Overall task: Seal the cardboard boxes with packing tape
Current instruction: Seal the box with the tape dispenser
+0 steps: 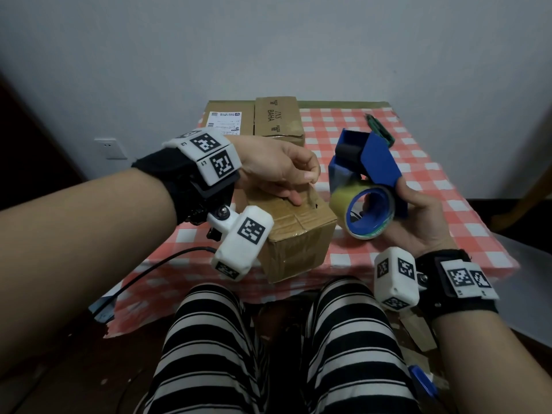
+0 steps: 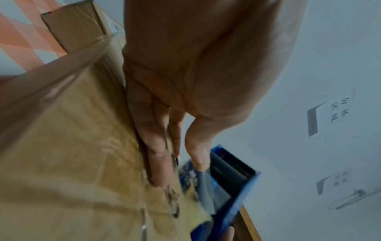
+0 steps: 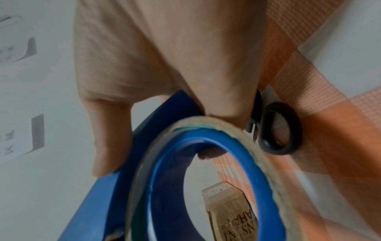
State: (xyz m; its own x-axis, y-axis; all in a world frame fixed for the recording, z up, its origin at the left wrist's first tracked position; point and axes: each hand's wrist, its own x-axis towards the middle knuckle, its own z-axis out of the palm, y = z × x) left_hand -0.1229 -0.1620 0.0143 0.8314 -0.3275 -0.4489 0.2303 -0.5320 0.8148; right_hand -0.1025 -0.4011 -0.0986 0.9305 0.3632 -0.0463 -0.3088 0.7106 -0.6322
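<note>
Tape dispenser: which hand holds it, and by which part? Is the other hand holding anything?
The right hand holds the tape dispenser around its blue frame beside the roll. The left hand presses fingers on the cardboard box; whether it pinches tape is unclear.

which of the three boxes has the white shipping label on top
The far-left box at the table's back edge; the BAHA-printed box beside it and the near box show none.

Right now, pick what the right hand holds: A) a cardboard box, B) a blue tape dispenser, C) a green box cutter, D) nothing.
B: the right hand grips the blue tape dispenser with its roll, raised beside the near cardboard box.
</note>
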